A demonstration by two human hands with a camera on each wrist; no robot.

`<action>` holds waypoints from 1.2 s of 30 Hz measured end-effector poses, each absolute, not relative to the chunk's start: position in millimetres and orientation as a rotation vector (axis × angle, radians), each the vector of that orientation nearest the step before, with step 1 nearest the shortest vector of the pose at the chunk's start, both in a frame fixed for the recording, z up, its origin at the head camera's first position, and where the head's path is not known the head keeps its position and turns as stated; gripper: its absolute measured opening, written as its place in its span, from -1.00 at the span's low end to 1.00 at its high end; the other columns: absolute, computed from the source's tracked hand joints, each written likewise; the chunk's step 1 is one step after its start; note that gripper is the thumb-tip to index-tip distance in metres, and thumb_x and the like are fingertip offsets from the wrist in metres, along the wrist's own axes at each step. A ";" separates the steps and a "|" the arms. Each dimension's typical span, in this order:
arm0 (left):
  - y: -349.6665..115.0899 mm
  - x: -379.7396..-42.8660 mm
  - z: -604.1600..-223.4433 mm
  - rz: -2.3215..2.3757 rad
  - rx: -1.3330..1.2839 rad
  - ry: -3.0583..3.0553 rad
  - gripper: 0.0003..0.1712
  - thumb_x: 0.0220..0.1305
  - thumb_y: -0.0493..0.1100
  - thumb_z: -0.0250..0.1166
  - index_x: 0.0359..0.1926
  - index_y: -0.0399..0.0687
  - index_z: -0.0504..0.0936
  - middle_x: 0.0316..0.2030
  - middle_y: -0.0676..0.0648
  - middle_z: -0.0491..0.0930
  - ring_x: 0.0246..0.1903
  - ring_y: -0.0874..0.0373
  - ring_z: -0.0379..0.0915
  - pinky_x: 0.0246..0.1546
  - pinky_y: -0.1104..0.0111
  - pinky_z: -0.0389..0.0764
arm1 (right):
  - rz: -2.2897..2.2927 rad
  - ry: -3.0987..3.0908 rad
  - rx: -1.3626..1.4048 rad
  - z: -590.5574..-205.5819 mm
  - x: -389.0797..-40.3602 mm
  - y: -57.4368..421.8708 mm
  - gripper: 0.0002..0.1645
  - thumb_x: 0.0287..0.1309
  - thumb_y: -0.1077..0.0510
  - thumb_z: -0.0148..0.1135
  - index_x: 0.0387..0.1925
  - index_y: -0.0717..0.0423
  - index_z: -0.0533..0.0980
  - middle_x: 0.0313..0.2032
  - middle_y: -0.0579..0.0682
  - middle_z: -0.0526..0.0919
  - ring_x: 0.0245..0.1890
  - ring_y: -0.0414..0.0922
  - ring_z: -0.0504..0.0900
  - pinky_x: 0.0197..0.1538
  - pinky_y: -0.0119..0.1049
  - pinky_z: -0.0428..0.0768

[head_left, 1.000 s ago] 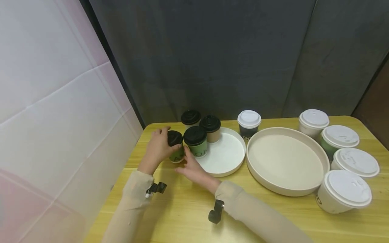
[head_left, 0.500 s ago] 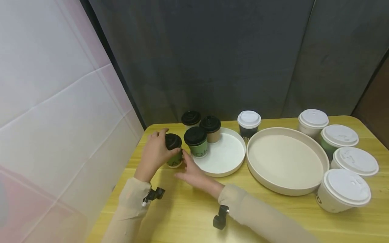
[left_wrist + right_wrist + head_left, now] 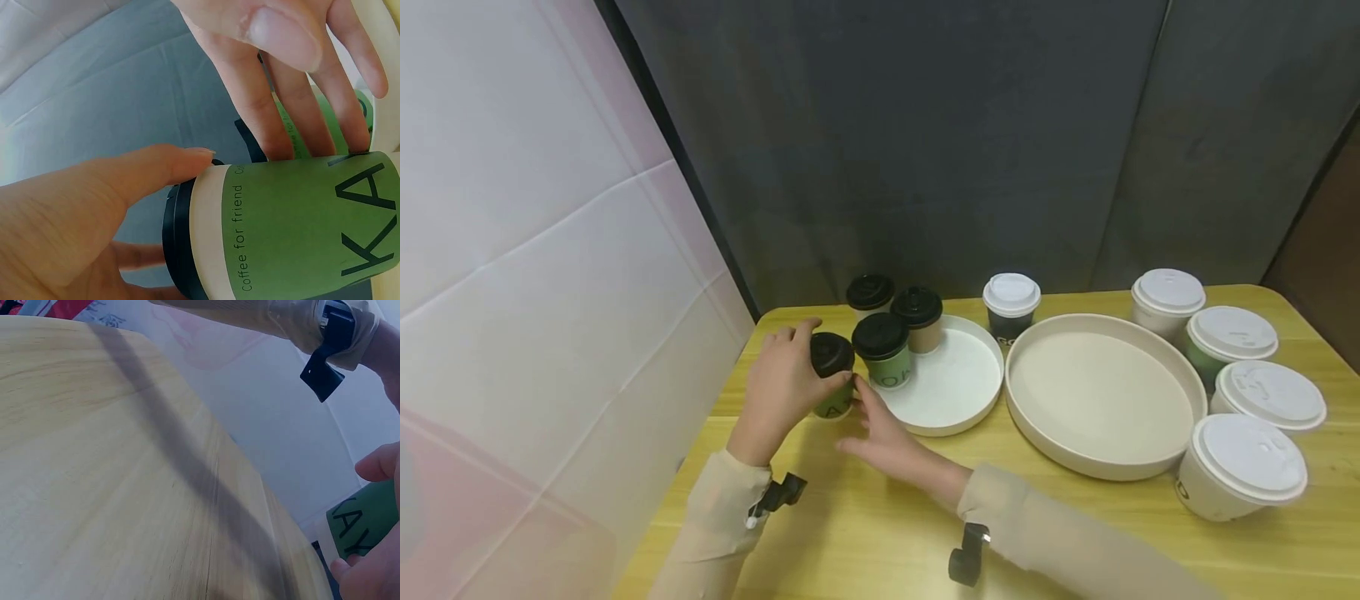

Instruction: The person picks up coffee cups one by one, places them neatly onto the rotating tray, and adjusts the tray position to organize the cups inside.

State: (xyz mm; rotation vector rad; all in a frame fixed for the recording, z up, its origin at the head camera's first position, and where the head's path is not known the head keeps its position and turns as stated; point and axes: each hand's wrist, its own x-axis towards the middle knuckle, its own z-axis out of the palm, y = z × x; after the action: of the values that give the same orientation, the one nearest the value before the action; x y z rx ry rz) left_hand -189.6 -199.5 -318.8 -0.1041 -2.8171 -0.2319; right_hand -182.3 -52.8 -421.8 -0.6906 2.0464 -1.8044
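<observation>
A green paper coffee cup (image 3: 832, 405) with a black lid stands left of the white round tray (image 3: 955, 396). My left hand (image 3: 781, 387) grips it near the lid from the left, with the thumb across its near side. The left wrist view shows that thumb at the lid's edge and lettering on the green cup wall (image 3: 300, 231). My right hand (image 3: 891, 437) reaches in from the right, its extended fingers right at the cup's side and its thumb apart. Another green cup (image 3: 889, 368) with a black lid is close beside it, on the tray's left part.
A tan cup (image 3: 925, 336) and a further black-lidded cup (image 3: 870, 292) stand behind. Right of them are a white-lidded dark cup (image 3: 1011, 307) and a beige round tray (image 3: 1105, 392). Several white-lidded cups, one pale (image 3: 1236, 479), line the table's right side. A pale wall (image 3: 550, 292) borders the left.
The held green cup has shifted slightly nearer to me, away from the green cup on the tray. My right hand has moved slightly nearer too, its fingers still at the cup's side.
</observation>
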 end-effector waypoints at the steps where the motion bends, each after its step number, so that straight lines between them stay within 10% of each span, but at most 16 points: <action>1: -198.8 -188.9 -318.5 -0.229 -0.106 -2.812 0.01 -0.08 0.21 0.55 0.33 -0.14 0.40 0.12 -0.36 0.55 0.06 -0.30 0.48 -0.07 -0.10 0.63 | -1.806 2.046 -0.690 -421.6 -181.7 -51.8 0.15 0.20 0.22 0.24 0.58 0.07 -0.28 0.59 0.10 -0.23 0.53 0.13 0.11 0.52 0.08 0.21; 36: -161.5 -172.9 -312.8 -0.224 -0.231 -2.695 -0.02 -0.17 0.25 0.58 0.27 -0.05 0.48 0.02 -0.26 0.62 -0.03 -0.17 0.54 -0.26 0.01 0.70 | -1.836 2.139 -0.718 -419.6 -161.4 -3.4 0.14 0.20 0.23 0.23 0.58 0.09 -0.27 0.57 0.14 -0.10 0.49 0.17 0.20 0.47 0.09 0.30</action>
State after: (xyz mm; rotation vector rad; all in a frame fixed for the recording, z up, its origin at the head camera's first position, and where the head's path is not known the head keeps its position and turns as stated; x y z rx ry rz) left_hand -172.9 -161.5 -312.8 -0.2311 -2.6954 -0.2238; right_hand -161.4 -3.4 -419.6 -0.7180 2.1392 -1.8365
